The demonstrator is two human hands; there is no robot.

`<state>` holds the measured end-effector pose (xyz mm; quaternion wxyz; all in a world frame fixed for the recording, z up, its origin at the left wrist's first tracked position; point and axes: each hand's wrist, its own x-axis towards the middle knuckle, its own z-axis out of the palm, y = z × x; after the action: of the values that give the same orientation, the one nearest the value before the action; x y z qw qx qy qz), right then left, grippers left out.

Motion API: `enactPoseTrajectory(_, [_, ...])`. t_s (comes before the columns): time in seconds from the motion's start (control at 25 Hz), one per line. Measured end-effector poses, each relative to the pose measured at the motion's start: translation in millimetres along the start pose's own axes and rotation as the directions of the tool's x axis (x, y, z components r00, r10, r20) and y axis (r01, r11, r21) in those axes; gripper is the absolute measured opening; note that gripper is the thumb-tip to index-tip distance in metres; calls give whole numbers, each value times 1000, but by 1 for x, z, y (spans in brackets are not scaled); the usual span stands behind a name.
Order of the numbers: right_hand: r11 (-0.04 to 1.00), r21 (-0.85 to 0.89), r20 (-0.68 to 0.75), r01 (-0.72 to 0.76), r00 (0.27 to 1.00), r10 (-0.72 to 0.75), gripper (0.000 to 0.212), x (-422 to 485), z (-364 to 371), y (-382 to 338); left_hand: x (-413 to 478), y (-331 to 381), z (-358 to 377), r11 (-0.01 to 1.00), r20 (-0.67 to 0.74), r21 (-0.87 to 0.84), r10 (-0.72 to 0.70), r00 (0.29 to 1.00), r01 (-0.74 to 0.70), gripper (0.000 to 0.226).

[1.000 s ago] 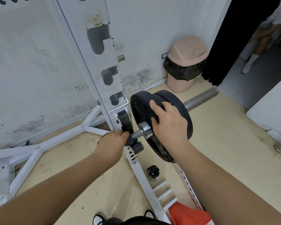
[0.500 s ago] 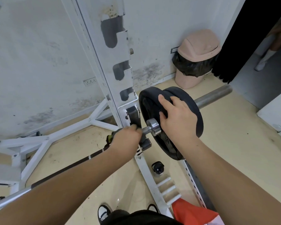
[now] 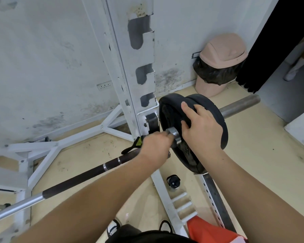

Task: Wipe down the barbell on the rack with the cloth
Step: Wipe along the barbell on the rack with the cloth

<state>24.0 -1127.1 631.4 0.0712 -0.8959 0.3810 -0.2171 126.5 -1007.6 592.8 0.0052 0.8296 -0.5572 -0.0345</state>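
The barbell (image 3: 81,179) lies across the white rack (image 3: 123,67), its dark knurled shaft running from lower left up to two black weight plates (image 3: 168,111). Its bare sleeve end (image 3: 239,106) sticks out to the right. My left hand (image 3: 155,146) is closed around the shaft just beside the steel collar (image 3: 173,135). A dark cloth with a yellow-green patch (image 3: 132,148) pokes out from under that hand. My right hand (image 3: 202,132) lies on the near plate, fingers curled over its rim.
A pink swing-lid bin (image 3: 221,58) stands against the stained wall behind the plates. A black curtain (image 3: 263,41) hangs at the right, with another person's leg (image 3: 295,67) beyond it. A small black bottle (image 3: 173,181) sits on the floor by the rack base. My shoes (image 3: 113,227) show at the bottom.
My left hand has slid along the shaft toward the collar and plates. The view has shifted, so more of the shaft shows at lower left. My right hand stays on the plate.
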Motion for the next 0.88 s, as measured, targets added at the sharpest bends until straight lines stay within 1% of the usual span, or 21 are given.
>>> enactPoseTrajectory(0.04, [1000,0,1,-4,1000,4,58,0,-2,1,6,6,4,1000,-20,4,5,1000,-5,37])
enactPoseTrajectory(0.08, [1000,-3,0,-11,1000,11,58,1,-2,2,2,5,2,1000,-8,-8,-2,1000,2,39])
enactPoseTrajectory(0.16, [1000,1,-6,-6,1000,6,58,-1,-2,3,-27,-16,-1,999,69,-42,-14,998,17,48])
enactPoseTrajectory(0.24, [1000,6,-12,7,1000,-7,58,-5,-2,3,-60,-36,2,996,70,41,-80,994,77,55])
enactPoseTrajectory(0.28, [1000,12,-16,0,1000,0,58,-5,-1,4,-61,-38,1,992,53,69,-105,993,101,53])
enactPoseTrajectory(0.32, [1000,15,-18,-15,1000,15,58,-5,-1,5,-52,-35,-2,991,44,56,-123,991,120,49])
enactPoseTrajectory(0.36, [1000,13,-11,-22,1000,23,58,-6,-1,6,-40,-26,-4,991,19,7,-132,991,132,44])
enactPoseTrajectory(0.4, [1000,10,-8,-12,1000,12,58,-7,0,6,-29,-14,-5,989,24,-42,-143,989,144,41])
enactPoseTrajectory(0.44, [1000,9,-9,2,1000,-2,59,-8,-1,5,-22,-4,-2,989,19,-79,-126,992,127,39])
enactPoseTrajectory(0.48, [1000,13,-10,5,1000,-4,59,-9,-2,5,-14,-1,2,991,-20,-102,-86,996,83,40])
enactPoseTrajectory(0.52, [1000,18,-1,-3,1000,3,59,-9,-3,4,-13,-4,6,990,-50,-128,-60,997,54,46])
enactPoseTrajectory(0.6, [998,29,61,-48,997,47,60,-9,-4,1,-35,-24,17,988,-32,-150,-35,999,30,59])
enactPoseTrajectory(0.64, [999,22,80,-45,996,43,61,-12,-7,-2,-56,-35,22,988,-17,-144,-52,998,49,62])
enactPoseTrajectory(0.68, [1000,17,44,19,999,-20,60,-16,-10,-7,-78,-48,28,989,-32,-127,-86,996,81,62])
enactPoseTrajectory(0.72, [990,29,-33,141,990,-140,54,-23,-11,-12,-97,-61,30,986,-64,-124,-119,991,111,59])
enactPoseTrajectory(0.76, [960,66,-125,274,956,-264,42,-32,-10,-19,-108,-72,31,979,-81,-142,-158,984,146,55])
enactPoseTrajectory(0.8, [920,117,-182,375,918,-351,28,-44,-6,-26,-107,-79,30,971,-89,-166,-188,978,171,50])
enactPoseTrajectory(0.84, [893,166,-172,418,904,-392,17,-56,0,-31,-95,-80,26,966,-91,-181,-202,975,183,45])
enactPoseTrajectory(0.88, [896,221,-94,385,923,-374,13,-65,8,-36,-75,-76,22,959,-81,-216,-205,975,184,44])
